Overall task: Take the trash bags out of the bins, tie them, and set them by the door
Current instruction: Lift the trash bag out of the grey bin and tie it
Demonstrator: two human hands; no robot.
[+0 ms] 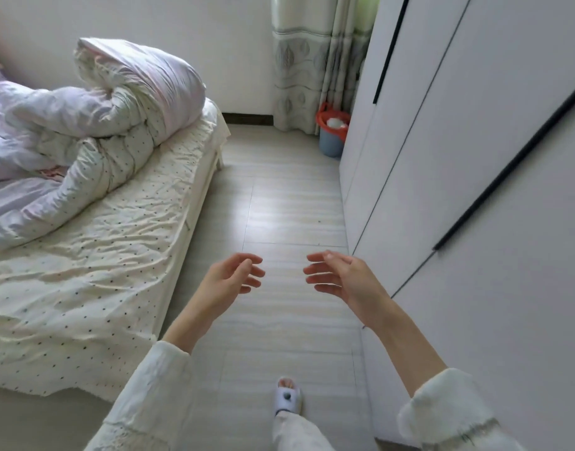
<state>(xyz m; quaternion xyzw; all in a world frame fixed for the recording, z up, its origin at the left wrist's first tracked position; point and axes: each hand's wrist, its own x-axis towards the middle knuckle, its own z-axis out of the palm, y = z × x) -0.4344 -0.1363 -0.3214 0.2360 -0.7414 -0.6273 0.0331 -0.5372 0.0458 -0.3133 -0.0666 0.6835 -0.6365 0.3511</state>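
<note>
- Head view: the left hand [229,278] and the right hand [339,276] are held out in front of the person over the floor [279,206], palms turned toward each other with a gap between them.
- The grip of each hand is apart: fingers loosely curled and spread, clamped on nothing.
- The bin [332,138], blue-grey, stands well ahead of both hands and a little to the right of the right hand, on the floor in the far corner.
- The trash bag [325,120], red, lines the bin; its edge is folded over the rim and white crumpled rubbish shows inside.
- The bin is just beside the wardrobe [458,157], which runs along the right of the right hand, and touches or nearly touches the curtain [312,60] behind it.
- To the left of the left hand is the bed [100,255] with a dotted sheet; a rumpled quilt [100,109] is piled on it, farther ahead.
- Below the hands, one foot in a pale slipper [287,398] rests on the floor.
- White sleeves [149,395] are pushed up both forearms.
</note>
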